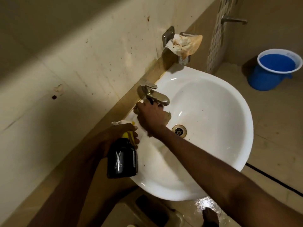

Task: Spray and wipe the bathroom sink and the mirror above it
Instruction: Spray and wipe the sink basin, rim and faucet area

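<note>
A white oval sink (221, 115) hangs on the tiled wall, with a metal tap (154, 95) at its back rim and a drain (179, 131) in the bowl. My right hand (151, 117) presses a brownish cloth (168, 116) against the sink's rim just below the tap, fingers curled over it. My left hand (118, 136) grips a black spray bottle (122, 159) with a yellow trigger and a scissors logo, held at the sink's left rim. No mirror is in view.
A metal soap holder with a stained wrapper (182, 45) is fixed to the wall past the sink. A blue bucket (275, 69) of water stands on the floor at the far right under a wall tap (234, 19). The floor near my foot (210, 217) is wet.
</note>
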